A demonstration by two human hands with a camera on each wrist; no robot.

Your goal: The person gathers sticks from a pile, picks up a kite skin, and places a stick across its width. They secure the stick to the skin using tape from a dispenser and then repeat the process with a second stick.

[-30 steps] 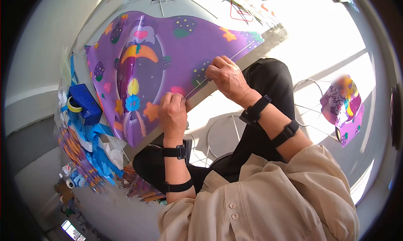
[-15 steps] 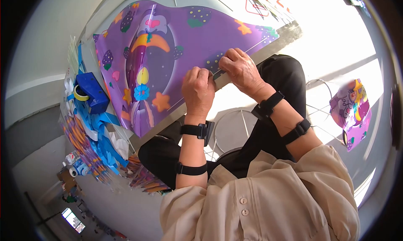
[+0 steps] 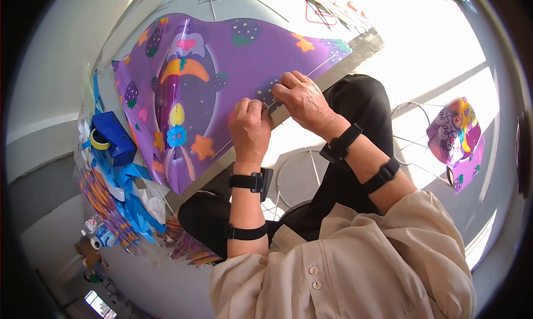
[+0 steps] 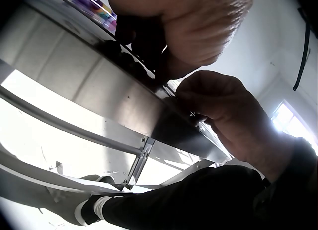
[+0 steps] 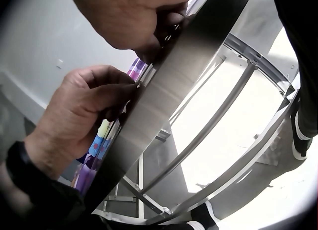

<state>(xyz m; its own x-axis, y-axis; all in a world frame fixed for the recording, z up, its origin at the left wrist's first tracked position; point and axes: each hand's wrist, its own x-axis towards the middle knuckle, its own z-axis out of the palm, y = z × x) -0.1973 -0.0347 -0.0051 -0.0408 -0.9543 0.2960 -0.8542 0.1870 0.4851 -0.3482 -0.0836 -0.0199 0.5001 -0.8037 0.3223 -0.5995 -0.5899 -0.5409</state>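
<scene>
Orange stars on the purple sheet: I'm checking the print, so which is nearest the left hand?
The star between the blue flower and the left hand; every other star lies farther from that hand.

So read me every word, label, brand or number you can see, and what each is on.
No text is readable.
White work surface, top edge: dark print, too small to read.
Same surface: red outlined mark, nothing legible.
Purple printed piece at right: black script-like marks, too blurred to read.
Large purple sheet on that surface: pictures, no lettering visible.
</scene>
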